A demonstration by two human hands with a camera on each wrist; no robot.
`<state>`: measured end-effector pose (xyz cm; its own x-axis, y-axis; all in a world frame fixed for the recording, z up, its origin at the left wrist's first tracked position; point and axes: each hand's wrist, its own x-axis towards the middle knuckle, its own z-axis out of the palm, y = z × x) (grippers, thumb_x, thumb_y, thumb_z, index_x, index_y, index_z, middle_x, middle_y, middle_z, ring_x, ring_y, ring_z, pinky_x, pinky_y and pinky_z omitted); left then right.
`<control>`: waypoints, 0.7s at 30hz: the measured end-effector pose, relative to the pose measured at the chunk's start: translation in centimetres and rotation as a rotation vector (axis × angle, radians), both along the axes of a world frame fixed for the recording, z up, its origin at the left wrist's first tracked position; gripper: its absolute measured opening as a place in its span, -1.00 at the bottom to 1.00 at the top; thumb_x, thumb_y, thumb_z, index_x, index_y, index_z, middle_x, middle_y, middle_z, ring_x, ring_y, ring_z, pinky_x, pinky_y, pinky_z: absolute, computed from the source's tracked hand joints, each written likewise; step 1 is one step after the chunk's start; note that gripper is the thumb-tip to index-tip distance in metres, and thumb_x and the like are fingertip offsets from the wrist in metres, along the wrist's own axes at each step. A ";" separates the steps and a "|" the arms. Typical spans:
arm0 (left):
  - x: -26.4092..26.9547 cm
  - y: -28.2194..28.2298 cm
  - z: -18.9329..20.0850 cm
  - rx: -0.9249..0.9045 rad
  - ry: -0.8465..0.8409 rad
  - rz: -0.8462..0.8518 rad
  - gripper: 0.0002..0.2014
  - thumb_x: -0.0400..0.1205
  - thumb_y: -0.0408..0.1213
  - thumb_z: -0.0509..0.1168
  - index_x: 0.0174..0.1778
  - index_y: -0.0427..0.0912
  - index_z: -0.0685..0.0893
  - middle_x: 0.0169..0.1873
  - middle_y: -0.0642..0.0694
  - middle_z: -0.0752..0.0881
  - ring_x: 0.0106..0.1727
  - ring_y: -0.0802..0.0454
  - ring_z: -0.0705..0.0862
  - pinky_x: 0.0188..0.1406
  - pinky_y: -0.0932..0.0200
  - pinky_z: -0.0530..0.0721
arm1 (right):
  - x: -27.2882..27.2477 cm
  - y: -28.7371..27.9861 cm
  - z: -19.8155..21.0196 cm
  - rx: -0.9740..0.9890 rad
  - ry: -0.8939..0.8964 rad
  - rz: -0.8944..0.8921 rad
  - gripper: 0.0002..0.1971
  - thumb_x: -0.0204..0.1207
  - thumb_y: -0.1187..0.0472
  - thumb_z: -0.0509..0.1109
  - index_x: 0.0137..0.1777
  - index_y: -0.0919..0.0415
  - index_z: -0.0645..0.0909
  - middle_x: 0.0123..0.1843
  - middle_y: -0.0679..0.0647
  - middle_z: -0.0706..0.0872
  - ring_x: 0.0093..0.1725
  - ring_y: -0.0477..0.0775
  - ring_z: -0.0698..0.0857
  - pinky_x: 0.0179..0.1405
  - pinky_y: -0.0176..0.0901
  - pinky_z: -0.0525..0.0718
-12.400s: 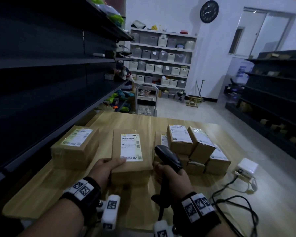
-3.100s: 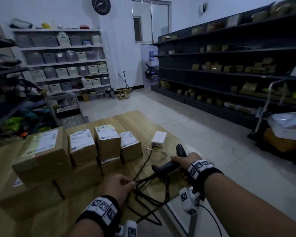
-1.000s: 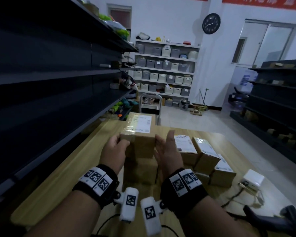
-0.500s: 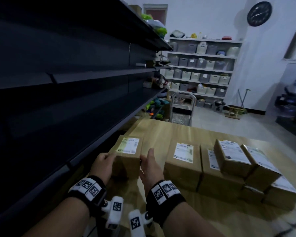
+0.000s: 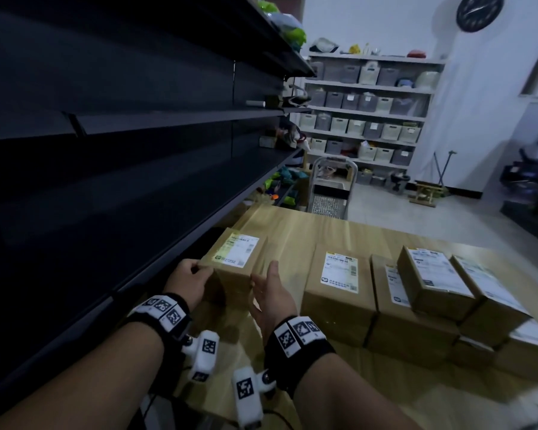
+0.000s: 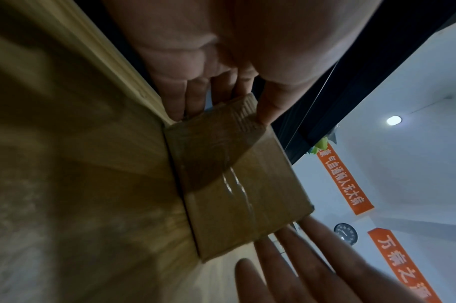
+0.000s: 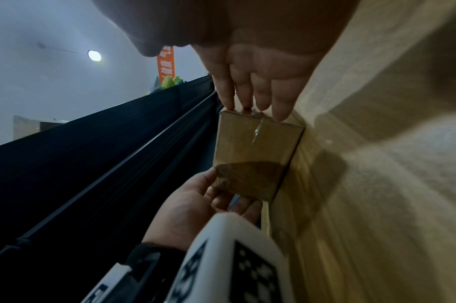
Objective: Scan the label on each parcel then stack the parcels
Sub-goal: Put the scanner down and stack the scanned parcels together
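On the wooden bench [image 5: 295,231] beside dark shelving [image 5: 106,181], our left hand [image 5: 188,282] grips a labelled parcel [image 5: 233,268]; our right hand [image 5: 272,301] rests flat-fingered against it.

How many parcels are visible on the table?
6 show: one parcel between left hand and right hand, one beside it, four stacked rightward; others may be hidden.

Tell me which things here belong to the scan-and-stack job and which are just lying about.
Job:
- leftmost parcel, between left hand and right hand
- middle parcel
- stacked parcels
- wooden table

Lying about:
- dark shelving
- wall clock
- storage bins
- trolley
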<state>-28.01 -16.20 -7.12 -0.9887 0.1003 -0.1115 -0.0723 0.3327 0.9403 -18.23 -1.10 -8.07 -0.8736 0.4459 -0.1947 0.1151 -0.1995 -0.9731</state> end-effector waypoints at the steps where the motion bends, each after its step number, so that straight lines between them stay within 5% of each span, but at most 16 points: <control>1: 0.1 0.0 0.0 0.004 0.000 0.005 -0.65 0.80 -0.13 0.45 0.48 -0.16 0.72 0.21 -0.20 0.85 0.16 -0.19 0.80 0.33 -0.14 0.72 | 0.5 0.1 0.4 -0.015 -0.001 -0.023 0.37 0.03 -0.80 0.16 0.61 0.29 0.61 0.67 0.36 0.62 0.68 0.42 0.55 0.71 0.41 0.46; 4: 1.2 -0.1 0.7 0.061 0.013 0.054 -0.42 0.76 -0.05 0.51 0.71 -0.09 0.59 0.51 -0.13 0.73 0.46 -0.26 0.74 0.57 -0.26 0.68 | 3.3 0.2 2.5 -0.078 0.032 -0.065 -0.01 0.45 -0.60 0.20 0.63 0.15 0.61 0.58 0.16 0.74 0.52 0.18 0.70 0.62 0.20 0.61; 6: 2.6 -0.1 1.4 0.085 0.095 0.132 -0.37 0.70 0.02 0.55 0.70 0.03 0.57 0.60 -0.09 0.65 0.55 -0.23 0.69 0.59 -0.32 0.68 | 4.9 0.8 2.9 -0.161 0.101 -0.101 -0.30 0.73 -0.40 0.20 0.37 0.20 0.79 0.30 0.11 0.90 0.32 0.13 0.82 0.49 0.19 0.73; 10: 8.0 1.2 3.2 0.221 0.211 0.145 -0.67 0.73 -0.10 0.53 0.40 0.13 0.66 0.38 -0.03 0.71 0.35 -0.09 0.75 0.17 -0.08 0.81 | 9.1 2.3 4.4 -0.280 0.248 -0.232 -0.35 0.77 -0.28 0.23 -0.08 0.33 0.82 -0.18 0.24 0.84 -0.16 0.23 0.79 -0.05 0.23 0.84; 13: 11.7 4.5 3.5 0.256 0.234 0.009 -0.80 0.75 -0.20 0.54 0.23 0.05 0.71 0.14 0.00 0.79 0.18 -0.01 0.79 -0.01 0.09 0.72 | 11.7 5.1 4.4 -0.330 0.301 -0.328 -0.37 0.77 -0.23 0.25 -0.33 0.21 0.78 -0.36 0.19 0.75 -0.36 0.17 0.70 -0.22 0.14 0.74; 15: 12.9 7.0 2.8 0.262 0.190 -0.105 -0.76 0.73 -0.19 0.56 0.28 -0.02 0.71 0.16 -0.03 0.81 0.23 -0.07 0.80 0.19 -0.03 0.76 | 13.0 7.1 3.9 -0.350 0.307 -0.419 -0.42 0.79 -0.19 0.26 -0.27 0.24 0.75 -0.37 0.18 0.72 -0.38 0.18 0.67 -0.25 0.11 0.70; 18: 13.9 10.1 1.5 0.198 0.085 -0.216 -0.52 0.76 0.01 0.53 0.56 -0.03 0.62 0.45 0.02 0.74 0.48 -0.03 0.72 0.59 -0.13 0.67 | 14.9 9.9 2.2 -0.360 0.305 -0.519 -0.46 0.76 -0.23 0.32 -0.05 0.29 0.77 -0.35 0.15 0.73 -0.33 0.18 0.69 -0.19 0.09 0.67; 21: 14.2 12.4 0.4 0.148 0.049 -0.267 -0.36 0.79 0.14 0.45 0.75 -0.04 0.52 0.63 0.05 0.65 0.61 -0.03 0.65 0.71 -0.17 0.59 | 16.0 11.5 0.9 -0.394 0.305 -0.554 -0.44 0.75 -0.24 0.33 0.12 0.32 0.81 -0.37 0.12 0.76 -0.35 0.16 0.69 -0.20 0.04 0.65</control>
